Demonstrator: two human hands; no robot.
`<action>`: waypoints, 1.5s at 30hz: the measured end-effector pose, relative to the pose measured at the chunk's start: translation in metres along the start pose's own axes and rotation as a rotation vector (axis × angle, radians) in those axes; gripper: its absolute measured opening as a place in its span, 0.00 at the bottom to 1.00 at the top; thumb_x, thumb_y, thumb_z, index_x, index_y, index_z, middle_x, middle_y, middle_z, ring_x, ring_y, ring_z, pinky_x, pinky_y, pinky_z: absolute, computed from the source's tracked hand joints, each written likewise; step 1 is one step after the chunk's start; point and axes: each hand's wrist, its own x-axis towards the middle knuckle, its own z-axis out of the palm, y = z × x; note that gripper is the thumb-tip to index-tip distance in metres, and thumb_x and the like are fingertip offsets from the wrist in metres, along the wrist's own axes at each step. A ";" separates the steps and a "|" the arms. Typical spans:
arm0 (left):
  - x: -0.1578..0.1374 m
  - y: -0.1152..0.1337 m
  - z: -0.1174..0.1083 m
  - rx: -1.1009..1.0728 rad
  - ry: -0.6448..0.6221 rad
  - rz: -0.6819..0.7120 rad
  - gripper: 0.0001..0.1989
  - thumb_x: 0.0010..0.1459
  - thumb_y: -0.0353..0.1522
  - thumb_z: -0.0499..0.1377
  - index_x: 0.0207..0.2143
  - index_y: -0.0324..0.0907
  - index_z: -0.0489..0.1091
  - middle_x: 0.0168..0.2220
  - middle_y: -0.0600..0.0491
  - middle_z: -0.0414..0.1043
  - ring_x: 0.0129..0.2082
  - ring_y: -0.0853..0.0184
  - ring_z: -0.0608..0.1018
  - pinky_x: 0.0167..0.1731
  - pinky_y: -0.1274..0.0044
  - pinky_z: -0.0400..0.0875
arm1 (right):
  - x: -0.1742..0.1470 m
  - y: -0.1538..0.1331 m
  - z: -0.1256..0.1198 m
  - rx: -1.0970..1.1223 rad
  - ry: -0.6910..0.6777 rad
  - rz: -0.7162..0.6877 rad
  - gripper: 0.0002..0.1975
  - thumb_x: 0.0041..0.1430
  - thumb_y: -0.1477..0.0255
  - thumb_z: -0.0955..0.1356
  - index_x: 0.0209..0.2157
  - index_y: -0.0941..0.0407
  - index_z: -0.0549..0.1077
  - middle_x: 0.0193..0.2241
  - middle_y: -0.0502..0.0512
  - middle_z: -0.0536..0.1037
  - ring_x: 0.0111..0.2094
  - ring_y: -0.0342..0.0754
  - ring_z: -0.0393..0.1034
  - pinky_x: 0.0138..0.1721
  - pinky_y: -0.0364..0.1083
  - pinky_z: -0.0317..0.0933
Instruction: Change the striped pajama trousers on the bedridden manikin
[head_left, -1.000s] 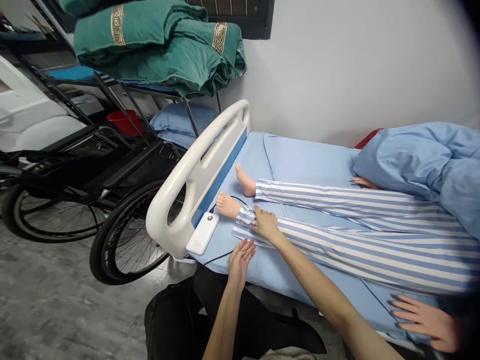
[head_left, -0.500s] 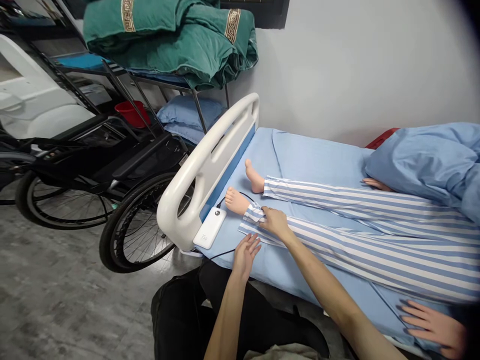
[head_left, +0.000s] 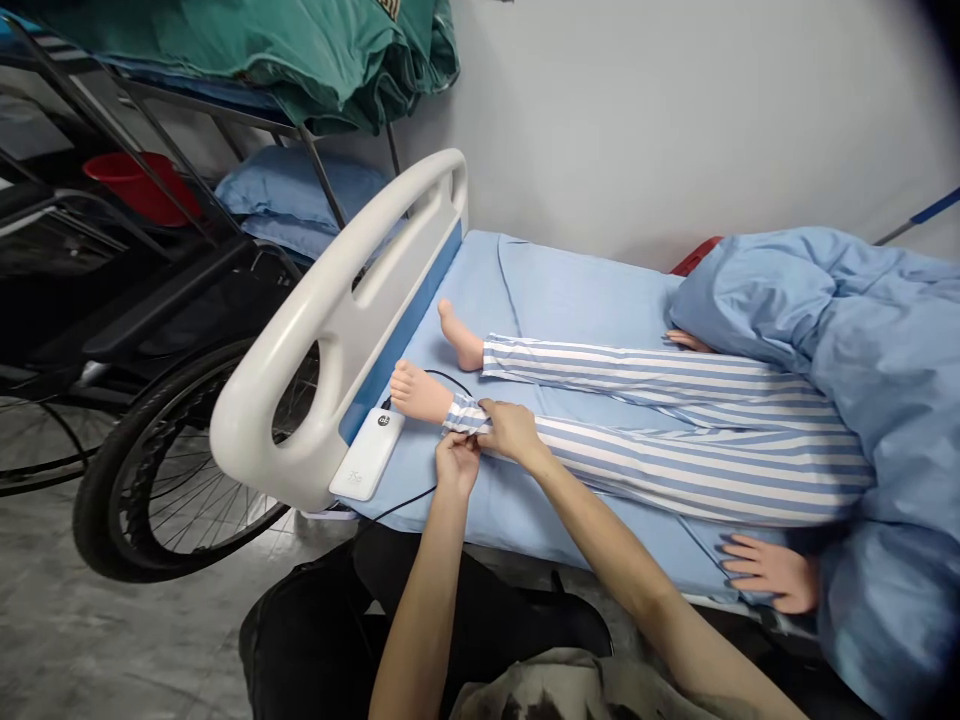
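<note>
Hands first: my left hand [head_left: 457, 462] and my right hand [head_left: 510, 432] are together near the middle of the frame, both pinched on the cuff [head_left: 466, 415] of the striped trouser leg [head_left: 645, 462]. The left hand grips the cuff from below with its fingers curled up, and the right hand closes on it from above, so that the two hands touch each other at the cloth. The cuff sits at the ankle of the nearer foot [head_left: 417, 392], which pokes out bare to the left of my hands and lies on the blue sheet [head_left: 570, 295] of the bed.

The other foot [head_left: 459, 337] lies a little higher in the frame, at the end of the second striped leg [head_left: 622, 362]. Both legs belong to a dummy that stretches away to the right, where a blue quilt [head_left: 862, 330] covers its upper part. One of its hands [head_left: 772, 572] rests palm down on the sheet at the lower right, near the edge of the bed.

Just left of the nearer foot a white power bank [head_left: 367, 455] leans against the white footboard [head_left: 330, 330], with a black cable [head_left: 405, 503] running from it past my left wrist. A wheelchair wheel [head_left: 150, 480] stands beyond the footboard at the left, and green bedding [head_left: 300, 50] is piled on a rack in the upper left.
</note>
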 end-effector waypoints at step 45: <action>-0.254 0.059 0.253 -0.040 -0.652 0.241 0.09 0.60 0.25 0.43 0.26 0.40 0.54 0.46 0.46 0.64 0.59 0.57 0.67 0.40 0.75 0.65 | -0.221 0.073 -0.132 2.646 0.362 -0.364 0.25 0.51 0.68 0.66 0.53 0.56 0.69 0.55 0.61 0.72 0.64 0.56 0.60 0.47 0.52 0.74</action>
